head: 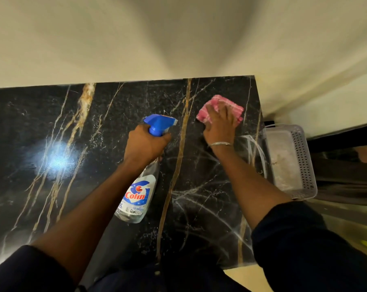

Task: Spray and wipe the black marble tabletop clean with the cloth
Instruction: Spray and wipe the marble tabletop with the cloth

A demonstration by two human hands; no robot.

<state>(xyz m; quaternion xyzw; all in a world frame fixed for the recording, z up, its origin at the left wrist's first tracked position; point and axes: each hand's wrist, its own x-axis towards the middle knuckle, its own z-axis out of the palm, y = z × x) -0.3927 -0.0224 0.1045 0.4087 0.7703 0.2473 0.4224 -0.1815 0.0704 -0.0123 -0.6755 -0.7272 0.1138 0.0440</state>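
the spray bottle (137,194) says "colin" in red. its long side runs from the person toward the wall, and the blue nozzle points right, at the pink cloth (218,99). the left hand (145,144) curls tight round the bottle's neck. the right hand (219,125) presses flat on the cloth, near the far right corner of the black marble tabletop (52,123).

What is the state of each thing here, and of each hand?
spray bottle: held by its neck, nozzle pointing away from the person.
left hand: grips the spray bottle.
cloth: folded, lying on the tabletop.
right hand: presses on the cloth, fingers fairly straight.
tabletop: streaked with smears near its right edge.
basket: upright, beside the tabletop's right edge.
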